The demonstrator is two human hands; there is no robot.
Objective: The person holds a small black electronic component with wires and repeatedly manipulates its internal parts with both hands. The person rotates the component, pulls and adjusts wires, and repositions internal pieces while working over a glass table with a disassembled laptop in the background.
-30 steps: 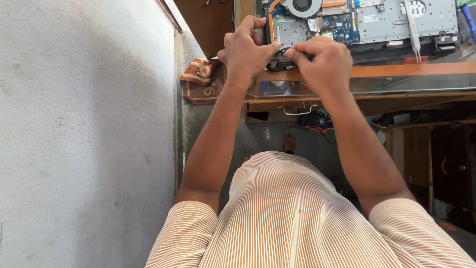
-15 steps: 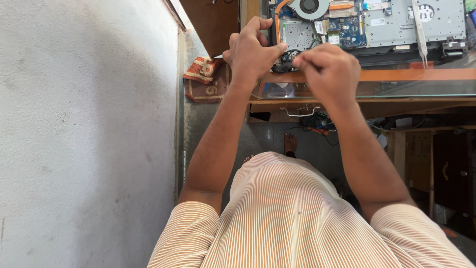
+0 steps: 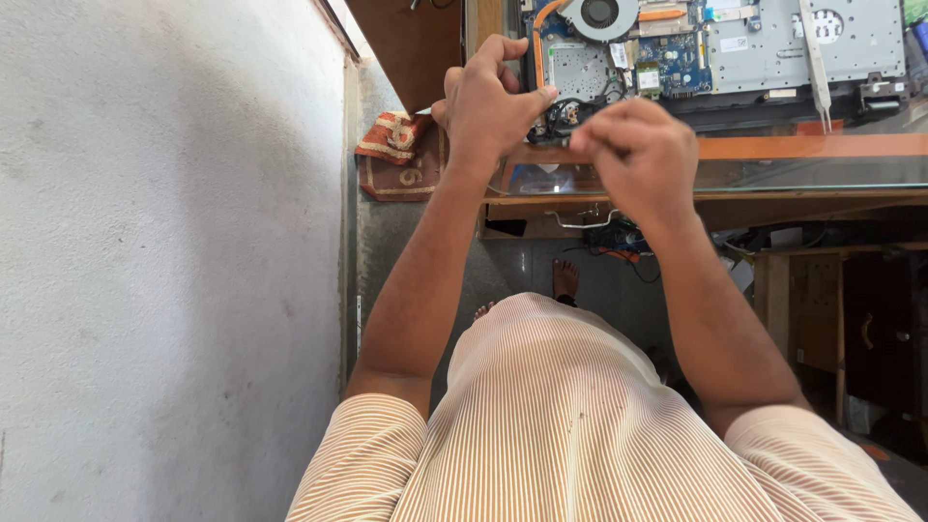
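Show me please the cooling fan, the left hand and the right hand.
cooling fan (image 3: 600, 14): head view, on its round hub.
left hand (image 3: 488, 101): head view, on its back.
right hand (image 3: 643, 155): head view, on its knuckles.

Shirt (image 3: 580, 435): cream with thin orange stripes. Circuit board (image 3: 677, 58): blue, beside silver-grey metal panel (image 3: 802, 43). Fan (image 3: 599, 14): grey-black. Cables (image 3: 561, 116): black. Surface (image 3: 812, 147): orange-brown edge. Cloth (image 3: 391, 150): red-orange, patterned white. Wall (image 3: 155, 242): pale grey, speckled.

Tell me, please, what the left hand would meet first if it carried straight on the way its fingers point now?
Probably the silver metal plate of the opened laptop: the left hand has its fingertips at that plate's edge, pointing over the board. Depth is unclear, so it may already touch.
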